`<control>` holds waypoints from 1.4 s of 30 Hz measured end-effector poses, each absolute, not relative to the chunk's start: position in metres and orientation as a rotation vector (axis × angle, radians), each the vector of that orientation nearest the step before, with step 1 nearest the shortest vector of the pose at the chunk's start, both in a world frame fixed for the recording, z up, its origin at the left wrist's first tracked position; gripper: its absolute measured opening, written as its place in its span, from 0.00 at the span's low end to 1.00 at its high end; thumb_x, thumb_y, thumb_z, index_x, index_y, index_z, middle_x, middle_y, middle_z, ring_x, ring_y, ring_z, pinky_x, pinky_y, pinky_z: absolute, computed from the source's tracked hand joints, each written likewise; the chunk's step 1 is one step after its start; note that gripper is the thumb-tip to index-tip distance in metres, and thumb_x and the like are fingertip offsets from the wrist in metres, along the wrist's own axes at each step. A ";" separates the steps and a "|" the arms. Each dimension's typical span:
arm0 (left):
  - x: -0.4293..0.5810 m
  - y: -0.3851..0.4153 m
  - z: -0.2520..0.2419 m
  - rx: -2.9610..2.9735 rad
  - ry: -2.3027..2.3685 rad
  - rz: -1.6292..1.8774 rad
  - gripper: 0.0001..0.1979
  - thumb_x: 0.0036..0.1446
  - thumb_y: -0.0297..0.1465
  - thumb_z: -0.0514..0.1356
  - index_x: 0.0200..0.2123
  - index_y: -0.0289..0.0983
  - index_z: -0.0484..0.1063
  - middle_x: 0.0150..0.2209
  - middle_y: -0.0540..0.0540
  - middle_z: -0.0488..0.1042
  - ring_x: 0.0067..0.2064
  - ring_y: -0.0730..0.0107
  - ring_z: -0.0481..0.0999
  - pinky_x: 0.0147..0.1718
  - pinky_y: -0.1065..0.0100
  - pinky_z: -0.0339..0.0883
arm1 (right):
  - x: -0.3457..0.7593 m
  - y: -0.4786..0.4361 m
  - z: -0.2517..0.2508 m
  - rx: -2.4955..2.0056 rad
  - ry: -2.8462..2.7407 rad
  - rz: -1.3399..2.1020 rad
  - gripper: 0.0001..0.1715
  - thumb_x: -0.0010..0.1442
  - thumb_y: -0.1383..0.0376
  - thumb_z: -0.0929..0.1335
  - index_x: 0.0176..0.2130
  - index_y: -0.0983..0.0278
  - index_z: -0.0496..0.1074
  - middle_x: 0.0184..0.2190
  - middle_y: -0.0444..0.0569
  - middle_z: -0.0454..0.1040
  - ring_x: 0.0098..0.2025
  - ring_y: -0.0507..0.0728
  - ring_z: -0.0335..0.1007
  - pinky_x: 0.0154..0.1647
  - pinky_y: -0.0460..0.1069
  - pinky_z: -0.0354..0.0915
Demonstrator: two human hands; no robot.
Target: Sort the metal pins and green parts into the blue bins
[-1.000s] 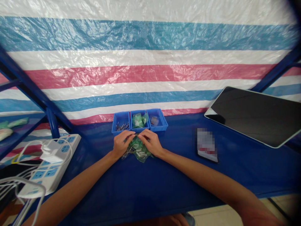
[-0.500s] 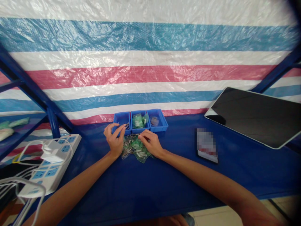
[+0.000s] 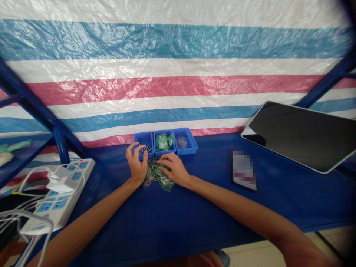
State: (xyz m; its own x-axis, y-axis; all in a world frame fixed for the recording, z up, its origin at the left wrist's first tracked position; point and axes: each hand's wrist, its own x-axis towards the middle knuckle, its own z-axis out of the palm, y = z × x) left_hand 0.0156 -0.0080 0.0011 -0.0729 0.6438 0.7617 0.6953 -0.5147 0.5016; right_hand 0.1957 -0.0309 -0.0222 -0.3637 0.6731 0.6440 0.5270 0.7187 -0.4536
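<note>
My left hand (image 3: 136, 165) is at the front of the left blue bin (image 3: 143, 135), with its fingers curved and spread and nothing visible between them. Small metal pins (image 3: 145, 149) lie inside that bin. To the right, my right hand (image 3: 176, 170) reaches over a heap of small metal pins (image 3: 152, 171) on green plastic bags (image 3: 166, 184). Its thumb and fingers are apart, and no held item shows. The hand covers part of the heap. Green bags (image 3: 164, 142) fill the middle bin, and clear little packets (image 3: 182, 142) sit in the right bin (image 3: 191, 148).
A phone (image 3: 243, 170) with a blurred-out screen lies on the blue table (image 3: 200, 215). Farther right rests a large dark-screened panel (image 3: 303, 137). White power strips (image 3: 71, 200) with cables stand at the left, beside a blue frame post (image 3: 60, 144). Striped sheeting (image 3: 178, 89) hangs behind.
My right hand has shifted left over the heap, and its pinched fingers have parted. My left hand has turned slightly and its fingers have moved right, beside the left bin.
</note>
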 end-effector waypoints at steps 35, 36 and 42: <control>0.018 -0.007 -0.003 -2.264 -1.454 -1.687 0.07 0.61 0.31 0.53 0.39 0.37 0.70 0.38 0.45 0.73 0.44 0.65 0.72 0.47 0.62 0.64 | 0.193 -0.035 -0.017 -0.963 -2.277 0.078 0.16 0.62 0.68 0.63 0.50 0.64 0.71 0.51 0.53 0.71 0.48 0.60 0.62 0.44 0.55 0.57; 0.018 -0.007 -0.003 -2.269 -1.449 -1.687 0.07 0.61 0.31 0.54 0.39 0.36 0.70 0.38 0.45 0.73 0.43 0.66 0.72 0.46 0.63 0.64 | 0.193 -0.035 -0.017 -0.963 -2.272 0.080 0.17 0.62 0.68 0.63 0.50 0.64 0.71 0.51 0.53 0.71 0.48 0.60 0.62 0.44 0.55 0.57; 0.017 -0.005 -0.005 -2.286 -1.397 -1.701 0.07 0.61 0.30 0.54 0.38 0.36 0.70 0.37 0.45 0.74 0.41 0.67 0.73 0.44 0.64 0.65 | 0.193 -0.036 -0.018 -0.946 -2.238 0.101 0.18 0.63 0.68 0.62 0.51 0.66 0.70 0.50 0.54 0.72 0.48 0.60 0.64 0.45 0.55 0.58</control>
